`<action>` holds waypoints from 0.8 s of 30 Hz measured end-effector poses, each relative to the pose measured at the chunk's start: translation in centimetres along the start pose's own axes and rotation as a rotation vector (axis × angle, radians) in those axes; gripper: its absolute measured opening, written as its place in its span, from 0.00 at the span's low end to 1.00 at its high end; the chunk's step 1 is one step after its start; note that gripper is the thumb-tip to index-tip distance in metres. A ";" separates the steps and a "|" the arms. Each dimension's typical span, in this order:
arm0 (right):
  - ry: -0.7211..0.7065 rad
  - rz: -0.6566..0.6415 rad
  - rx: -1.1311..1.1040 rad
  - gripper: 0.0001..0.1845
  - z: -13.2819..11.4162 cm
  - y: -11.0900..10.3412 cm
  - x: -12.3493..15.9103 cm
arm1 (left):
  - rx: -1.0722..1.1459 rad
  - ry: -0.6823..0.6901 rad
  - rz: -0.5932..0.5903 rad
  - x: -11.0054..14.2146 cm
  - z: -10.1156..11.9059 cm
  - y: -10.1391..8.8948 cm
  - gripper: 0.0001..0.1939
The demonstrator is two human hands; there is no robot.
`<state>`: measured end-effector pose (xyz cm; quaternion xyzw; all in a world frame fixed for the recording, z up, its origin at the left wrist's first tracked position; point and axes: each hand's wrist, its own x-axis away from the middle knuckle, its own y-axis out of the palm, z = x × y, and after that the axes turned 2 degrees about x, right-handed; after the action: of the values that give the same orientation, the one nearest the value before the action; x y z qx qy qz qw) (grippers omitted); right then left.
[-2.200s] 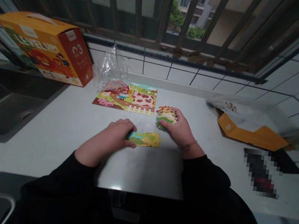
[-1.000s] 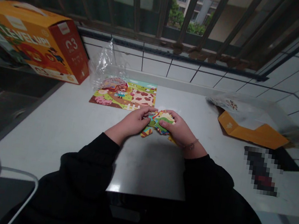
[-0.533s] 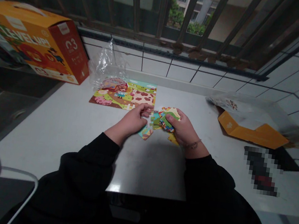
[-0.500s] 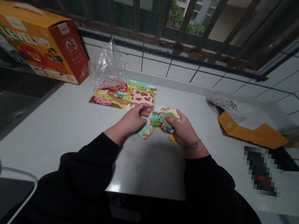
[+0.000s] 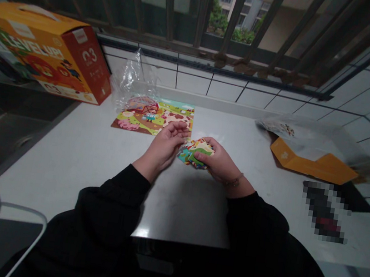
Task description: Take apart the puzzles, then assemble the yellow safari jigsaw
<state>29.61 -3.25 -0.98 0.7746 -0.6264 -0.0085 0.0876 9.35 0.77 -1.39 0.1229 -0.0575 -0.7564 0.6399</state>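
Observation:
My right hand [image 5: 219, 164] is closed on a stack of colourful puzzle pieces [image 5: 196, 151], held just above the white counter [image 5: 78, 160]. My left hand [image 5: 164, 144] is next to the stack's left edge, its fingers loosely bent and apart with nothing visible in them. Just beyond my left hand, a partly assembled farm puzzle [image 5: 140, 116] with a cow and a pig lies flat on the counter. Both arms are in black sleeves.
An orange puzzle box [image 5: 45, 54] lies at the back left above a dark sink [image 5: 0, 131]. A clear plastic bag [image 5: 133, 81] sits behind the puzzle. On the right are orange cardboard [image 5: 308, 163], more plastic wrap [image 5: 309, 135] and a dark blurred object [image 5: 324, 213]. Window bars run behind.
My left hand earlier held a loose piece on the counter, then brought it to the stack. That piece now appears to have joined the stack in my right hand, and my left hand has loosened.

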 end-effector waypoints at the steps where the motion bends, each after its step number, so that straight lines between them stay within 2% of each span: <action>1: -0.012 0.042 0.009 0.39 0.0 -0.2 -0.2 | -0.074 0.010 0.015 0.0 0.0 -0.1 0.18; 4: -0.097 0.238 -0.039 0.37 0.1 -1.3 -0.7 | -0.462 0.078 0.013 0.2 0.0 -0.5 0.10; 6: -0.145 0.335 -0.073 0.37 0.1 -2.0 -1.1 | -0.746 0.148 -0.080 0.5 0.0 -0.6 0.08; 9: -0.152 0.350 -0.082 0.38 0.0 -2.5 -1.2 | -1.026 0.210 -0.254 0.9 -0.1 -0.5 0.14; 11: -0.133 0.314 -0.085 0.38 0.0 -2.5 -1.1 | -1.100 0.209 -0.297 0.9 -0.3 -0.4 0.21; 13: -0.111 0.271 -0.072 0.38 0.1 -2.2 -0.9 | -1.100 0.201 -0.280 0.8 -0.4 -0.4 0.24; 16: -0.095 0.231 -0.012 0.37 0.3 -1.7 -0.7 | -0.982 0.153 -0.251 0.8 -0.4 -0.6 0.26; 21: -0.090 0.203 0.076 0.37 0.7 -1.3 -0.8 | -0.675 0.070 -0.258 1.0 -0.6 -0.5 0.22; 24: -0.093 0.200 0.094 0.38 0.9 -1.3 -0.9 | -0.433 0.046 -0.292 0.7 -1.5 -0.2 0.25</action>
<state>30.59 -2.22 -2.10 0.7102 -0.7036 -0.0062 0.0225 9.45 0.21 -2.93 0.0073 0.1389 -0.8324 0.5365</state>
